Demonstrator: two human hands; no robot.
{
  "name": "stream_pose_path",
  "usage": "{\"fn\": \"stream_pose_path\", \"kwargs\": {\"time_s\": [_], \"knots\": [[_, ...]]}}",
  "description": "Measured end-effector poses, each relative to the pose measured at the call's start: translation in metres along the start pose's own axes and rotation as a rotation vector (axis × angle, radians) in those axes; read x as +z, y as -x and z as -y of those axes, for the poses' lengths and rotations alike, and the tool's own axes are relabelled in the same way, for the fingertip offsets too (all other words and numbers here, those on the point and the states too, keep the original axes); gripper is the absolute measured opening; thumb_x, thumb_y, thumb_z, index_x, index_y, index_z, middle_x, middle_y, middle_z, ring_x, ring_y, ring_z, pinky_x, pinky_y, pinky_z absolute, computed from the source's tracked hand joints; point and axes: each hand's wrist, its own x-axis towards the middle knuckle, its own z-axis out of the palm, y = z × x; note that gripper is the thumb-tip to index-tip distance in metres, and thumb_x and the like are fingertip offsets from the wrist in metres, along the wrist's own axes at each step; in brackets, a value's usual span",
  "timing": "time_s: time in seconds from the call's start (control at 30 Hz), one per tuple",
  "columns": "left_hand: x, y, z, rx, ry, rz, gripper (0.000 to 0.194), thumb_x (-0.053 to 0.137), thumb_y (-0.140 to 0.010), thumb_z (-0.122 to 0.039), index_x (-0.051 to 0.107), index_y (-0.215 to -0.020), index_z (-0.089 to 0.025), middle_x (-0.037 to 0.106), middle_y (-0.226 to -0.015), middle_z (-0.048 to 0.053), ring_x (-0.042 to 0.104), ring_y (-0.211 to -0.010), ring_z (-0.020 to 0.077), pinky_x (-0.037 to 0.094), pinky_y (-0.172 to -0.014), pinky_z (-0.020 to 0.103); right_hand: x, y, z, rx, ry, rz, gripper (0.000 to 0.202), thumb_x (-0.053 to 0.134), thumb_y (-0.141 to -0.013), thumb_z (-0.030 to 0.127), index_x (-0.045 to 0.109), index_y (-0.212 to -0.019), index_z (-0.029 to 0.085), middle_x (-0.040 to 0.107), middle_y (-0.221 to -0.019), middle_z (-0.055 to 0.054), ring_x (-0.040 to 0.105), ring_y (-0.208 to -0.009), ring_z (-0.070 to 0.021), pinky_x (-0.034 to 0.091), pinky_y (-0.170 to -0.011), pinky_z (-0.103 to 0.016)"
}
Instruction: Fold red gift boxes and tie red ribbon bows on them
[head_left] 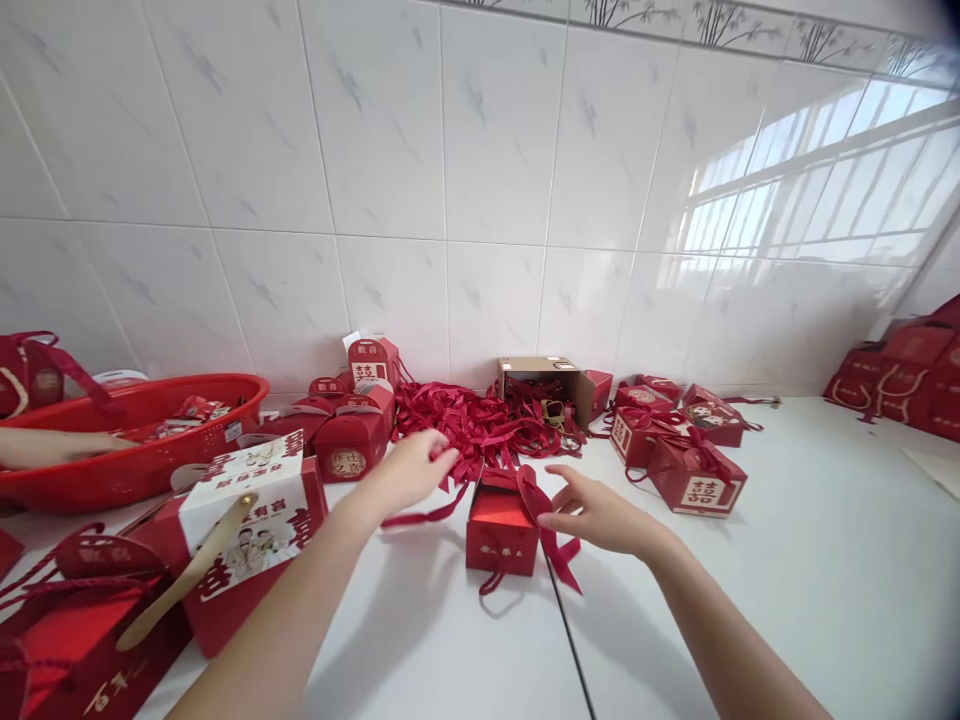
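Note:
A small red gift box (501, 540) with gold lettering stands upright on the white table in front of me. Its rounded flaps are raised, and a dark red cord loop hangs at its front. A red ribbon (427, 517) trails out to the left of the box, and a ribbon end (564, 565) hangs on its right. My left hand (412, 468) is above the left ribbon with fingers curled together; what they hold, if anything, is hidden. My right hand (592, 510) is at the right flap, fingers apart, thumb close to the ribbon.
Behind lie a heap of red ribbons (465, 420) and an open cardboard box (587, 400) of ribbons. Finished-looking red boxes (697, 475) sit right, others (349, 445) left. A red basin (202, 390), another person's arm (60, 447) and a wooden stick (191, 570) on a larger box are left.

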Motion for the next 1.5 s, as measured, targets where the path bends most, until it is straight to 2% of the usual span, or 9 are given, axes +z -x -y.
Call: {"fn": "stream_pose_path", "kwargs": {"time_s": [0.17, 0.43, 0.57, 0.7, 0.8, 0.93, 1.07, 1.33, 1.5], "knots": [[0.05, 0.004, 0.011, -0.004, 0.105, 0.217, 0.04, 0.045, -0.08, -0.059, 0.05, -0.082, -0.019, 0.059, -0.08, 0.002, 0.054, -0.072, 0.0179, 0.043, -0.067, 0.029, 0.022, -0.004, -0.01, -0.149, -0.294, 0.104, 0.064, 0.067, -0.078, 0.034, 0.04, -0.134, 0.022, 0.054, -0.072, 0.005, 0.052, -0.063, -0.011, 0.039, -0.057, -0.025], [0.029, 0.055, 0.001, -0.062, 0.215, 0.473, 0.048, 0.046, -0.078, -0.066, 0.047, -0.068, -0.019, 0.055, -0.062, -0.001, 0.043, -0.052, 0.0117, 0.032, -0.052, 0.024, 0.01, 0.023, -0.006, -0.177, -0.509, 0.292, 0.059, 0.068, -0.077, 0.031, 0.042, -0.13, 0.024, 0.058, -0.097, -0.002, 0.061, -0.076, -0.0142, 0.05, -0.073, -0.032], [0.02, 0.066, -0.001, -0.042, 0.29, 0.386, 0.044, 0.05, -0.079, -0.06, 0.042, -0.065, -0.019, 0.049, -0.057, -0.004, 0.037, -0.051, 0.0103, 0.029, -0.052, 0.024, 0.002, 0.03, -0.006, -0.146, -0.289, 0.129, 0.05, 0.063, -0.077, 0.027, 0.047, -0.125, 0.027, 0.052, -0.094, 0.001, 0.051, -0.061, -0.0081, 0.045, -0.057, -0.024], [0.021, 0.063, -0.002, -0.021, 0.337, 0.257, 0.042, 0.055, -0.077, -0.058, 0.038, -0.066, -0.02, 0.032, -0.059, -0.007, 0.03, -0.051, 0.0091, 0.026, -0.049, 0.023, 0.001, 0.032, 0.002, -0.258, -0.057, -0.084, 0.018, 0.066, -0.073, 0.029, 0.058, -0.085, 0.019, 0.054, -0.086, 0.001, 0.045, -0.064, -0.0091, 0.04, -0.059, -0.025], [0.022, 0.06, -0.002, 0.062, 0.315, 0.131, 0.041, 0.061, -0.075, -0.055, 0.043, -0.065, -0.019, 0.036, -0.06, -0.006, 0.033, -0.053, 0.0096, 0.028, -0.051, 0.023, 0.001, 0.03, 0.007, -0.257, -0.06, -0.107, 0.023, 0.066, -0.073, 0.036, 0.055, -0.067, 0.017, 0.054, -0.07, 0.002, 0.042, -0.06, -0.0093, 0.035, -0.056, -0.025], [0.022, 0.06, 0.002, 0.203, 0.231, -0.055, 0.03, 0.066, -0.075, -0.046, 0.058, -0.069, -0.018, 0.056, -0.072, 0.0, 0.051, -0.068, 0.0151, 0.04, -0.064, 0.027, -0.002, 0.024, 0.005, -0.157, -0.171, -0.06, 0.029, 0.06, -0.077, 0.045, 0.06, -0.08, 0.015, 0.046, -0.056, 0.004, 0.037, -0.049, -0.0078, 0.027, -0.046, -0.023], [0.025, 0.063, 0.015, 0.427, 0.04, -0.194, 0.019, 0.056, -0.084, -0.03, 0.066, -0.07, -0.02, 0.059, -0.081, 0.005, 0.054, -0.079, 0.018, 0.043, -0.075, 0.029, -0.001, 0.017, -0.004, -0.063, -0.281, -0.059, 0.03, 0.057, -0.077, 0.036, 0.055, -0.099, 0.015, 0.038, -0.049, 0.009, 0.033, -0.044, -0.0076, 0.024, -0.042, -0.021], [0.039, 0.081, 0.037, 0.387, -0.153, -0.008, 0.021, 0.053, -0.08, -0.019, 0.072, -0.075, -0.024, 0.062, -0.079, 0.006, 0.056, -0.081, 0.0213, 0.042, -0.076, 0.033, 0.013, 0.019, -0.027, 0.07, -0.145, -0.027, 0.022, 0.056, -0.081, 0.034, 0.053, -0.097, 0.019, 0.048, -0.048, 0.007, 0.041, -0.042, -0.0097, 0.031, -0.045, -0.022], [0.035, 0.098, 0.032, 0.046, -0.302, 0.114, 0.013, 0.055, -0.077, -0.03, 0.064, -0.077, -0.021, 0.063, -0.093, 0.009, 0.058, -0.087, 0.0263, 0.04, -0.072, 0.033, 0.013, 0.028, -0.037, 0.153, 0.123, -0.259, 0.01, 0.06, -0.08, 0.027, 0.054, -0.083, 0.019, 0.062, -0.073, -0.007, 0.058, -0.069, -0.0197, 0.035, -0.057, -0.027]]}}
